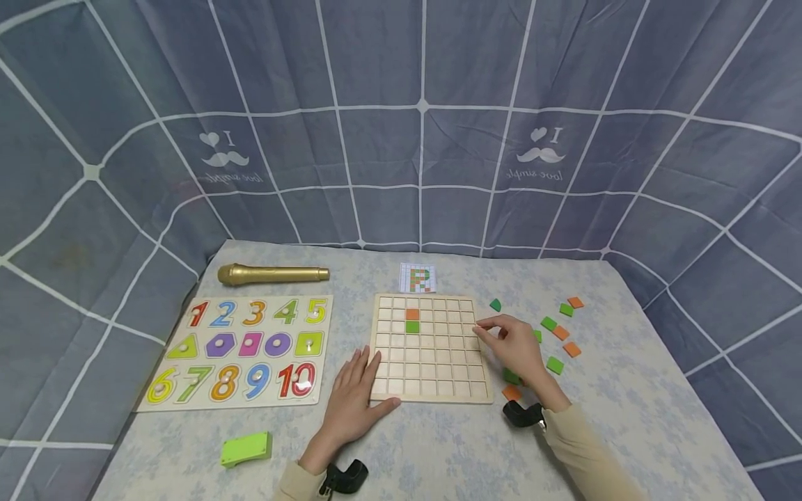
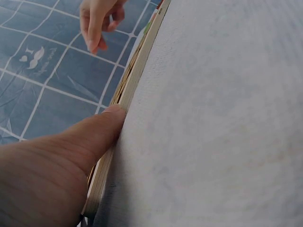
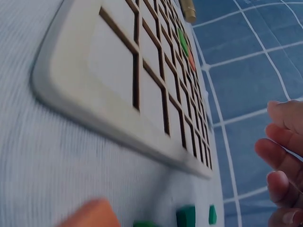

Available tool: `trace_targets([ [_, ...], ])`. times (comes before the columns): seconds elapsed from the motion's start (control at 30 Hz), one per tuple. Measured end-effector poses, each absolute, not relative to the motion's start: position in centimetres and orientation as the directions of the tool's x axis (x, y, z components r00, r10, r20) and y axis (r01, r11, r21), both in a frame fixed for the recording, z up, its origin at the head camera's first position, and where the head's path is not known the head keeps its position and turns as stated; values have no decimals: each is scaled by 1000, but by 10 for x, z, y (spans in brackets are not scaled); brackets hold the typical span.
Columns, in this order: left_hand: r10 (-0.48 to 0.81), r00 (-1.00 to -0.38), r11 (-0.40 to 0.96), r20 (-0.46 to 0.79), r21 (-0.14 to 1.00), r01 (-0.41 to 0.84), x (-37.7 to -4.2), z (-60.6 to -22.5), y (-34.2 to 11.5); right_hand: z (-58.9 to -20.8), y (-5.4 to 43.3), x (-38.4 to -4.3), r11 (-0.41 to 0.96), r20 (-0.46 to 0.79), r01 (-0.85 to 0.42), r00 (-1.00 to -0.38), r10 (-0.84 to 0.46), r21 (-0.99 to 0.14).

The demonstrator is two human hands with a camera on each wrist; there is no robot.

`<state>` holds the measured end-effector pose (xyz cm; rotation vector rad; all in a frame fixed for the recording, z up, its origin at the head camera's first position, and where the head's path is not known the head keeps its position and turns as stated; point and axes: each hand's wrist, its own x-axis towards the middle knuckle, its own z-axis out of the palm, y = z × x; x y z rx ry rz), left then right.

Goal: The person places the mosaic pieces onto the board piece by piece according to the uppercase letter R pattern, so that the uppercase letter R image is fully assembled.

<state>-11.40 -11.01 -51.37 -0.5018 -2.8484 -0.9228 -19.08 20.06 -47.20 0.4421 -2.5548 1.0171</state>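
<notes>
A square wooden grid board (image 1: pixel 432 399) lies in the middle of the table, with an orange tile (image 1: pixel 412 314) directly above a green tile (image 1: pixel 412 327) in its upper left cells. My left hand (image 1: pixel 354 400) rests at the board's near left corner. Its thumb (image 2: pixel 97 135) presses along the board's near edge in the left wrist view. Over the board's right edge hovers my right hand (image 1: pixel 514 348), fingers bent loosely and thumb near the index finger. In the right wrist view its fingers (image 3: pixel 279 156) are above the board, and no tile shows among them.
Loose orange and green tiles (image 1: pixel 555 364) are scattered right of the board, near a green triangular piece (image 1: pixel 496 305). A pattern card (image 1: pixel 418 278) lies behind the board. To the left are a number puzzle (image 1: pixel 241 401), a gold microphone (image 1: pixel 276 275) and a green block (image 1: pixel 246 449).
</notes>
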Motion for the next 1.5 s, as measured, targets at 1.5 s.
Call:
trace_targets([
  [1.5, 282, -932, 757, 227, 545, 361, -115, -516, -111, -474, 257, -162, 861, -37, 101, -995, 95, -498],
])
